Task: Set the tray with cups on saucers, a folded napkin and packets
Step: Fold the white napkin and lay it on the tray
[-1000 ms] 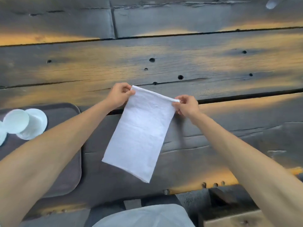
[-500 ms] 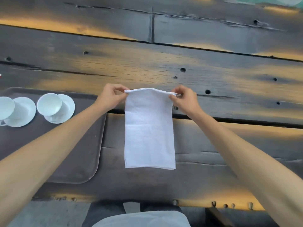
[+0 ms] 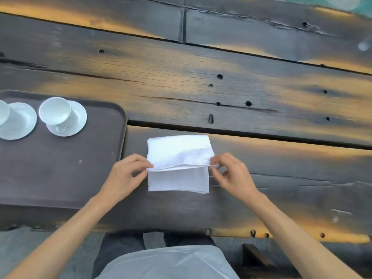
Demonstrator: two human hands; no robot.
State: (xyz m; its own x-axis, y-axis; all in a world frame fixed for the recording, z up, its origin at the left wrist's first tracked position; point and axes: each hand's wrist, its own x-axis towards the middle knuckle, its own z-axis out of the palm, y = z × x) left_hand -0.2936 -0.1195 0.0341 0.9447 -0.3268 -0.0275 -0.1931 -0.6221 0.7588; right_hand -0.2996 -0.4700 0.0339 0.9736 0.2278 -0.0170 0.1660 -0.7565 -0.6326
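We are pinching the white napkin (image 3: 178, 164) at its folded edge, left hand (image 3: 124, 176) and right hand (image 3: 231, 174) each gripping 1 corner. It is lying on the desk (image 3: 281, 178) beside the tray (image 3: 60, 174), which is carrying 2 cups (image 3: 54, 110) on saucers (image 3: 77, 121).

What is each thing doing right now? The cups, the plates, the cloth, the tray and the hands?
napkin: on the table, beside the tray, half folded, top flap lifted.
left hand: pinching the flap's left corner.
right hand: pinching the flap's right corner.
near cup: upright, looks empty, on its saucer.
saucer: flat on the tray.
second cup: on its own saucer, partly out of view.
tray: on the table, no napkin or packets on it.
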